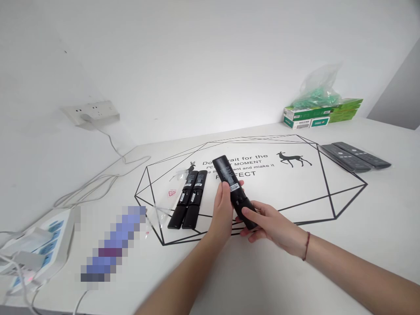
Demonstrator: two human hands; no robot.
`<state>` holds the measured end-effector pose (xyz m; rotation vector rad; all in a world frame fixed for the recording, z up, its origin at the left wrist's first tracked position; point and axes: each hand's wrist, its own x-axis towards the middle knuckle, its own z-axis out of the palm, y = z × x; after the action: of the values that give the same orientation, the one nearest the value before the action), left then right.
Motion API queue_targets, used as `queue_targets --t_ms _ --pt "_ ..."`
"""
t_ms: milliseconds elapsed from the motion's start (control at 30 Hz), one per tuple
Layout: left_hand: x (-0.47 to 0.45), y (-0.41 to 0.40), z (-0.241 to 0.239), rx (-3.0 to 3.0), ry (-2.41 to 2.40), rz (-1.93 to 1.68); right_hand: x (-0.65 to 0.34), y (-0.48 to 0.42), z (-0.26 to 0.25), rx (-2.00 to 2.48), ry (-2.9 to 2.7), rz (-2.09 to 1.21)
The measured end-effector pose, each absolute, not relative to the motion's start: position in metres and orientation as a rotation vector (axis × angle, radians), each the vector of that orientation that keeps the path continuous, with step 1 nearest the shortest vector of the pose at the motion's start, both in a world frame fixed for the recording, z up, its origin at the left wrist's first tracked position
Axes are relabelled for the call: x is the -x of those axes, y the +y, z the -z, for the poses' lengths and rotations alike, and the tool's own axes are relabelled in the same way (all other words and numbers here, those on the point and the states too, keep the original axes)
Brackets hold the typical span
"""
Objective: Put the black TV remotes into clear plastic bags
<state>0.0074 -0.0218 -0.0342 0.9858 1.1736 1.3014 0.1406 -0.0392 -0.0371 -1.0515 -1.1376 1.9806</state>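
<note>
A black remote control (pixel 227 171) is held back side up over the table, tilted with its top end toward the upper left. My left hand (pixel 223 208) grips its middle, thumb along the left edge. Around the lower end my right hand (pixel 264 221) is closed, with the thumb pressing on the battery cover (pixel 246 214). The cover sits partly slid down, leaving a gap below the label. To the left, two more black remotes (pixel 193 186) lie side by side, backs up, their battery covers slid down and compartments exposed.
Two remotes (pixel 354 157) lie buttons up at the right. Green and white boxes (pixel 306 114) with a plastic bag (pixel 320 89) on top stand by the wall. At left are a power strip (pixel 62 245), white cables (pixel 95 186) and a blurred-out object (pixel 114 240). Clear plastic film (pixel 167 205) lies beside the remotes.
</note>
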Motion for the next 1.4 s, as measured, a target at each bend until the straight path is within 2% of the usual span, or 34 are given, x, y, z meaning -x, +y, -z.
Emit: queue_targets --t_ms 167,500,667,933,1200,1400 --pt "0.016 0.0 0.03 -1.088 1.351 -1.334 -0.142 -0.039 0.038 1.038 -1.201 -1.988" --pt "0.052 0.028 0.039 -1.774 2.101 -0.732 -0.142 -0.04 0.041 1.052 -1.197 -1.977" --pt "0.048 0.022 0.036 -1.995 2.224 -0.575 -0.142 -0.04 0.039 1.059 -1.203 -1.979" --pt "0.041 0.01 0.035 -2.269 2.324 -0.128 -0.142 -0.04 0.038 1.058 -1.193 -1.992" --pt "0.04 0.02 0.044 -2.226 2.463 -0.255 -0.136 -0.044 0.039 1.101 -1.379 -1.859" --pt "0.044 0.022 0.046 -2.186 2.508 -0.332 -0.133 -0.055 0.042 1.159 -1.76 -1.452"
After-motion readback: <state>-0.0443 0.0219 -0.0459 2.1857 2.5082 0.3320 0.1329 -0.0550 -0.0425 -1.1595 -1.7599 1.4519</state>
